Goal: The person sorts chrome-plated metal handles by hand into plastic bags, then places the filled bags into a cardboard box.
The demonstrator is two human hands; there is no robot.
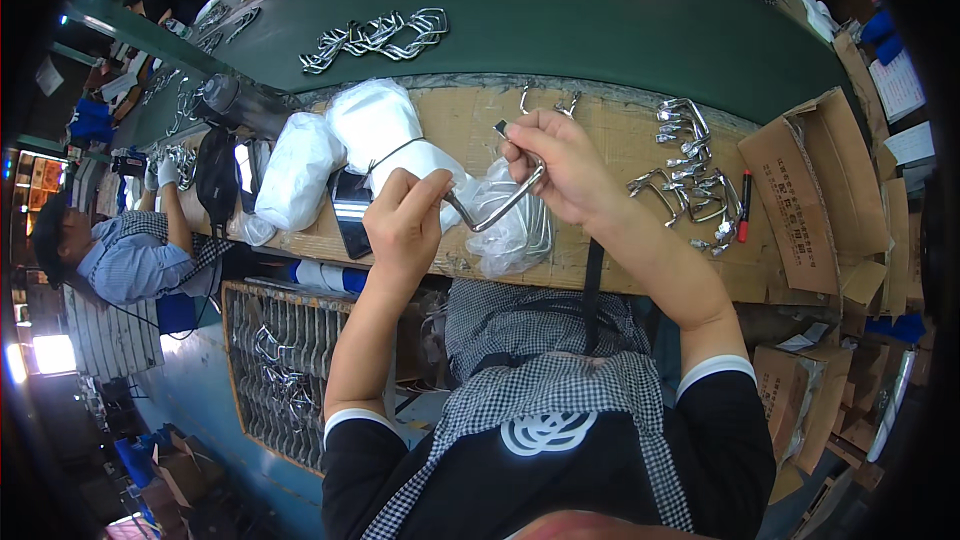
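A bent, shiny chrome metal tube (503, 212) is held up between my hands above the cardboard-covered bench (600, 250). My left hand (405, 225) pinches its left end between thumb and fingers. Curled around the other end is my right hand (562, 162), and a small dark tip (501, 127) sticks out past its fingers; I cannot tell whether that tip belongs to the tube. Beneath the tube lies a clear plastic bag (515, 250) with similar bent metal pieces in it. A dark phone (350, 217) rests beside my left hand.
White plastic-wrapped bundles (375, 120) lie left on the bench. Chrome fittings (690, 165) and a red-and-black marker (745, 205) are at right, near an open cardboard box (790, 210). More bent tubes (375, 37) sit on the green belt (560, 20). Another person (135, 260) works at far left.
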